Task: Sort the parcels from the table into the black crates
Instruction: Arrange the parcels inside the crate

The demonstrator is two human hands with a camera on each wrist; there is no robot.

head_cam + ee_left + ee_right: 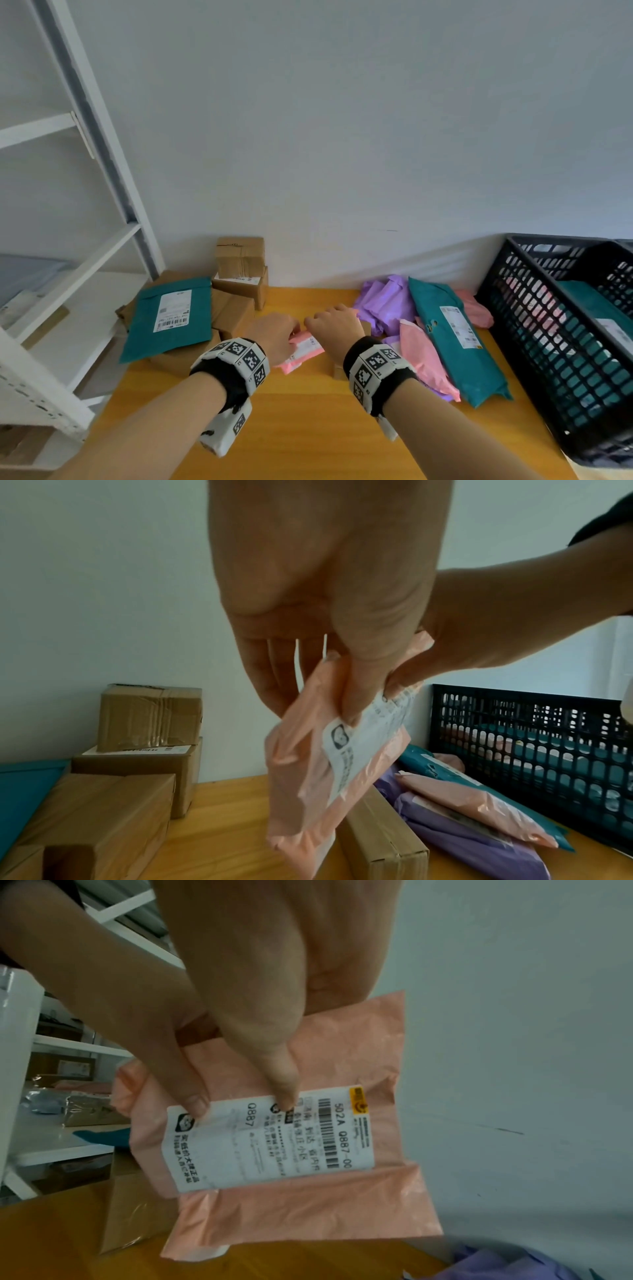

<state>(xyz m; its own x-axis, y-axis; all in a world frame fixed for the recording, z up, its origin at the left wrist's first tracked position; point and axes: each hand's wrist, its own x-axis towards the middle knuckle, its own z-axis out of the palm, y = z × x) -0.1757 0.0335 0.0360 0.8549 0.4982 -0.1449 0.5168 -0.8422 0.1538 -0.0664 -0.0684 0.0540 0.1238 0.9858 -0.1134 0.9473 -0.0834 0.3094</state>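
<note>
Cardboard boxes (239, 274) and a teal mailer (171, 318) are lying at the table's (301, 428) left. Above the middle, the left hand (274, 334) and right hand (337, 325) are both pinching a small pink parcel (303, 349) by its upper edge, thumbs on its label (270, 1139). Further mailers are lying beside the black crate (534, 329) at right.

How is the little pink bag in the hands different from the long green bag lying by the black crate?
The pink bag is small and squarish; the green bag is long and much bigger. The pink bag is held up by the left hand and right hand; the green bag lies on the table, leaning on other bags. Both are soft plastic mailers with a white label.
</note>
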